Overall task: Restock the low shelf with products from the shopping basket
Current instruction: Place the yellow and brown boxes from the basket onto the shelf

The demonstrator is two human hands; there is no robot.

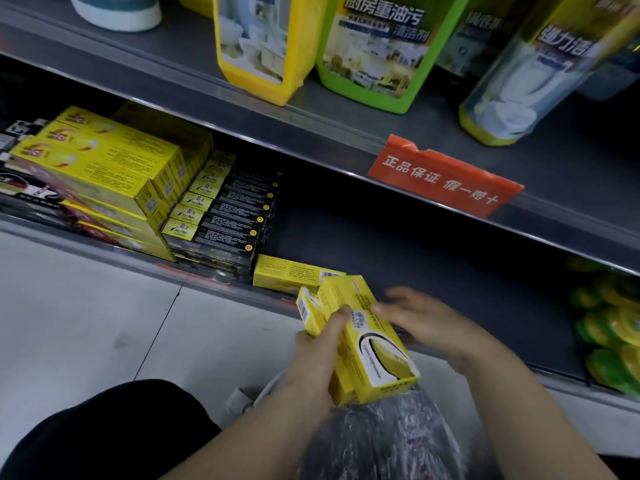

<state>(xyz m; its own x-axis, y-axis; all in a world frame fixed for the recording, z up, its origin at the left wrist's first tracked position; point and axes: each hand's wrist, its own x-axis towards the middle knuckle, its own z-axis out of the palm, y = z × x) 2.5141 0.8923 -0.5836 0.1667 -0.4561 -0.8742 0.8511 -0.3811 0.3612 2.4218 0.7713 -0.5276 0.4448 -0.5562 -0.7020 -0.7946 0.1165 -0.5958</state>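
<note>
My left hand grips a bundle of long yellow boxes, held slanted just in front of the low shelf. My right hand hovers beside the bundle's upper right with fingers spread and blurred, touching or nearly touching the top box. One yellow box lies flat on the low shelf near its front edge, just behind the bundle. Under my hands sits a clear plastic bag; the basket itself is hidden.
Stacks of yellow boxes and black-and-yellow boxes fill the low shelf's left part. Green and yellow packs sit at its right end. Above, cleaner bottles and an orange sign overhang. My dark-clothed knee is at lower left.
</note>
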